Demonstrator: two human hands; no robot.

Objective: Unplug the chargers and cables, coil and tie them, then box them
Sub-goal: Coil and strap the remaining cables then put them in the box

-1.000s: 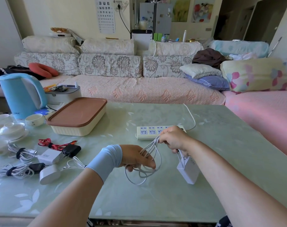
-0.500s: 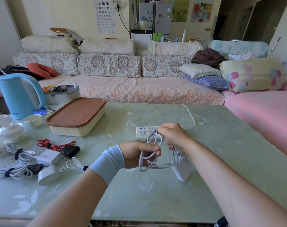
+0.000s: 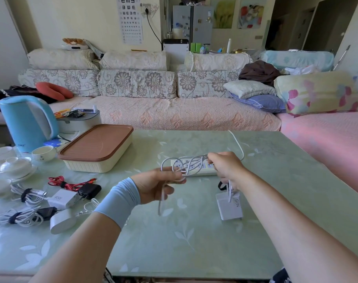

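Loops of cable [image 3: 194, 162] between left hand [image 3: 156, 186] and right hand [image 3: 225, 168], both tight on it (power strip [image 3: 204, 172] half hidden behind).

White cable [image 3: 191, 163], pale green leaf-patterned table [image 3: 194, 237], brown-lidded cream box [image 3: 96, 149], blue kettle [image 3: 25, 121]

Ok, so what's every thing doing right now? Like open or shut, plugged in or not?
Cable: loosely looped, not tied.
Left hand: grips the cable loops.
Right hand: grips the cable.
Charger: unplugged, upright.
Strip: visible sockets empty.
Box: lid on, shut.
Kettle: lid shut.
Bundles: coiled, tied with dark straps.
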